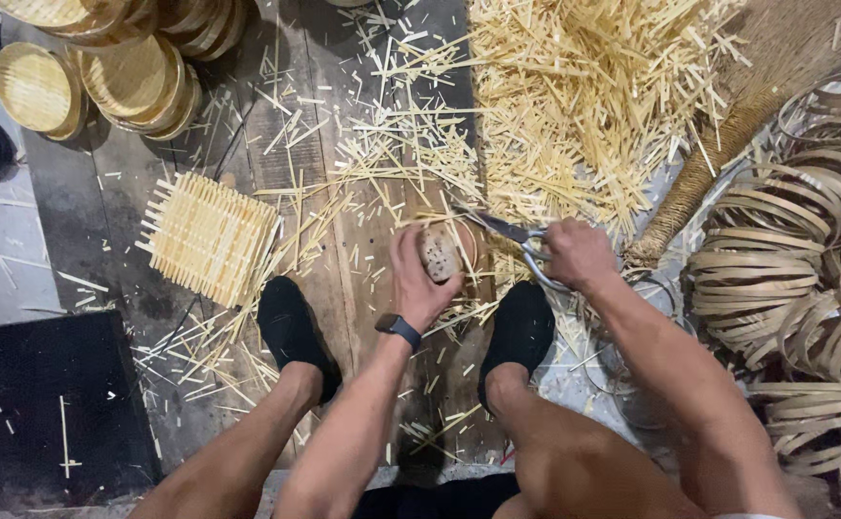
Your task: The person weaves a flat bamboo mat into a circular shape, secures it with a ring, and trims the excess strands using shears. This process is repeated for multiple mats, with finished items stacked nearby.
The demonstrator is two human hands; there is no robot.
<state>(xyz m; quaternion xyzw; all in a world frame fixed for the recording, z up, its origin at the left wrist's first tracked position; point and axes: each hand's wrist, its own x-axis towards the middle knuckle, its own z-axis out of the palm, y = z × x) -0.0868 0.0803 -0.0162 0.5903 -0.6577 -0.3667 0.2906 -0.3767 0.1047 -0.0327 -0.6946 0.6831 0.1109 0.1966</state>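
Note:
My left hand [419, 279] grips a small round woven bamboo piece [440, 254], holding it on edge above the wooden floor between my two black-socked feet. A dark watch sits on that wrist. My right hand [577, 253] is closed on the handles of metal scissors [509, 232], whose blades point left and reach the rim of the round piece. Bamboo offcuts lie all around both hands.
A square woven bamboo mat [208, 236] lies to the left. Stacked round woven trays [132, 77] fill the top left. A big heap of bamboo slivers [584, 86] lies ahead, a broom [728, 144] beside it, coiled bamboo hoops [776, 269] at right, a black board [46, 394] bottom left.

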